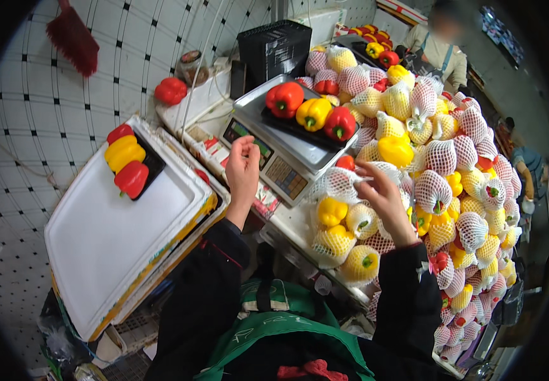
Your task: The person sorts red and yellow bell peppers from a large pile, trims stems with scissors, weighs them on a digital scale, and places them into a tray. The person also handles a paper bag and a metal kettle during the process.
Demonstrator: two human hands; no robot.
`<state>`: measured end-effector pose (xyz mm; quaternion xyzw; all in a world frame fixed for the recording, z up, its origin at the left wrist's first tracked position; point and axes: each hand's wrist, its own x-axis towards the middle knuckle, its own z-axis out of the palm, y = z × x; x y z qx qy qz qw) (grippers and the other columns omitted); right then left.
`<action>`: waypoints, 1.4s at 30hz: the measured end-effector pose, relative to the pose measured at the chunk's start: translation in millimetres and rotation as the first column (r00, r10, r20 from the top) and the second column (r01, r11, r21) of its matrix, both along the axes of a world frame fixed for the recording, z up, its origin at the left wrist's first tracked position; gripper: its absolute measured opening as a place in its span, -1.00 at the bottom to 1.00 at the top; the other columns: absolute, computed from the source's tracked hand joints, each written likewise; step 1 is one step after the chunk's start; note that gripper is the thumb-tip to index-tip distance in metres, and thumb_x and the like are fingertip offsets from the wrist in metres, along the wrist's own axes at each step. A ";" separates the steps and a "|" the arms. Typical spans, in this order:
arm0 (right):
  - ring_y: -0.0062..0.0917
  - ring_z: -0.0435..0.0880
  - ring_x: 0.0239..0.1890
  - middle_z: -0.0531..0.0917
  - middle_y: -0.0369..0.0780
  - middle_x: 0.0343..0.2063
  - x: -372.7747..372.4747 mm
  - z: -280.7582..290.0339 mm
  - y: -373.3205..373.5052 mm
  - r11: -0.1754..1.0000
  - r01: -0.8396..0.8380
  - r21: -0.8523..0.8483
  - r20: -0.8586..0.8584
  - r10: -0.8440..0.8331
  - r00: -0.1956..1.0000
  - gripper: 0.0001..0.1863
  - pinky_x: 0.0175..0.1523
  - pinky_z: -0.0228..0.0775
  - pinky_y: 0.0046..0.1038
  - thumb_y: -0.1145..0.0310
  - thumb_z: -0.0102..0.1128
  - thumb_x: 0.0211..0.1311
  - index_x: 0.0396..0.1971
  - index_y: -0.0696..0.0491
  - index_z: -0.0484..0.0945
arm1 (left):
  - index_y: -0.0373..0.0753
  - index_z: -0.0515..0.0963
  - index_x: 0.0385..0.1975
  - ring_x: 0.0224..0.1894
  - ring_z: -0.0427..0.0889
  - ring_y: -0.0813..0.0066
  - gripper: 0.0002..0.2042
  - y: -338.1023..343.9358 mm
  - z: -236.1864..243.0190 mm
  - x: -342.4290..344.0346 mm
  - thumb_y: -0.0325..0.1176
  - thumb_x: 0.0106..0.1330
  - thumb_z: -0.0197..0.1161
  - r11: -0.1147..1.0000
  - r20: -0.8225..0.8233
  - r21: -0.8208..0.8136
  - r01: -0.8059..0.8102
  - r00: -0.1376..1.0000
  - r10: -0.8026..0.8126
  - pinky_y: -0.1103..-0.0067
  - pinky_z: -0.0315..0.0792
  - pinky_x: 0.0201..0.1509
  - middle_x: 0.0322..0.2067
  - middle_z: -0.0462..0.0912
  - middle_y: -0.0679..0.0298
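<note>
Hands are well apart here: left hand [242, 171] around 10 o'clock from the middle of the view, loosely curled beside the scale [287, 174], with nothing I can spot in it. Right hand [382, 200] is out at 3 o'clock, thumb and fingers parted, tips right at a white foam net [341, 184]. Can't tell if it's really pinching that or just touching it.

The main thing, a black tray [300, 131], sits on the scale's pan at about 12 to 1 o'clock, carrying a red pepper [285, 100], a yellow pepper [314, 114] and another red one [340, 124]. All three look bare, no nets. There's a second tray [155, 164] at 10 o'clock on a white slab [109, 247], also red-yellow-red, so my guess is this is the weighing step for a matching set.

Next move imo: check the readout, then either lift the tray off level, both hands under the ends so nothing rolls, or swap a pepper from the netted pile [441, 157] sprawling from 1 to 4 o'clock over the tabletop [292, 221].
</note>
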<state>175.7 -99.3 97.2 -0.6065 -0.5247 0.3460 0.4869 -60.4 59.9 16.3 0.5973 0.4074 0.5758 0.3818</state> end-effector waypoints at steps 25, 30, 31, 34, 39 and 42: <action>-0.10 0.44 0.05 0.38 0.02 0.09 76.8 -71.3 161.1 0.963 0.248 0.104 0.552 -0.263 0.791 -0.42 0.08 0.34 -0.25 0.02 -0.05 0.32 0.21 0.10 0.27 | -0.31 0.38 0.09 0.03 0.50 0.05 -0.28 170.4 2.0 100.1 0.25 0.17 0.06 0.975 -0.321 -0.221 -0.008 0.945 -0.065 0.37 0.34 0.11 -0.05 0.53 -0.07; -0.10 0.46 0.06 0.37 0.03 0.09 66.4 -66.4 164.9 0.968 0.239 0.075 0.612 -0.234 0.756 -0.42 0.08 0.35 -0.27 -0.01 -0.03 0.30 0.23 -0.02 0.27 | -0.30 0.50 -0.02 -0.06 0.57 0.12 -0.28 173.9 16.6 85.3 0.29 0.09 0.11 0.952 -0.402 -0.305 0.008 0.905 -0.137 0.42 0.39 0.04 -0.16 0.62 0.03; -0.09 0.45 0.07 0.37 0.05 0.10 61.8 -63.8 166.9 0.975 0.212 0.070 0.607 -0.210 0.766 -0.41 0.08 0.35 -0.27 -0.02 -0.02 0.29 0.24 -0.04 0.27 | -0.30 0.51 -0.04 -0.07 0.58 0.13 -0.29 174.3 21.7 78.8 0.29 0.10 0.11 0.947 -0.414 -0.320 -0.009 0.901 -0.132 0.42 0.40 0.02 -0.17 0.62 0.03; -0.01 0.35 0.17 0.33 0.19 0.12 51.1 -64.8 174.9 0.979 0.201 0.037 0.566 -0.186 0.803 -0.40 0.14 0.30 -0.25 -0.03 0.06 0.24 0.24 -0.13 0.28 | -0.24 0.54 -0.08 -0.10 0.59 0.10 -0.35 174.8 25.3 64.0 0.27 0.10 0.11 0.947 -0.415 -0.318 -0.036 0.904 -0.105 0.40 0.42 -0.02 -0.20 0.63 0.03; -0.21 0.31 0.26 0.35 0.06 0.17 59.6 -76.1 191.4 0.993 0.115 -0.014 0.348 -0.103 0.932 -0.39 0.23 0.21 -0.37 0.07 0.13 0.23 0.25 -0.08 0.27 | -0.24 0.49 -0.08 -0.09 0.57 0.00 -0.34 158.6 26.7 58.2 0.28 0.10 0.04 0.921 -0.466 -0.360 -0.147 0.884 -0.041 0.29 0.41 -0.02 -0.21 0.62 -0.02; -0.60 0.56 -0.21 0.59 -0.26 -0.14 83.7 -89.1 182.7 0.977 0.106 -0.184 -0.050 -0.117 0.992 -0.30 -0.16 0.39 -0.61 0.17 0.18 0.25 0.32 0.05 0.13 | -0.26 0.44 0.00 -0.09 0.58 0.05 -0.32 140.0 21.3 65.4 0.25 0.13 0.06 0.928 -0.372 -0.336 -0.163 0.928 0.028 0.31 0.42 -0.02 -0.19 0.62 0.00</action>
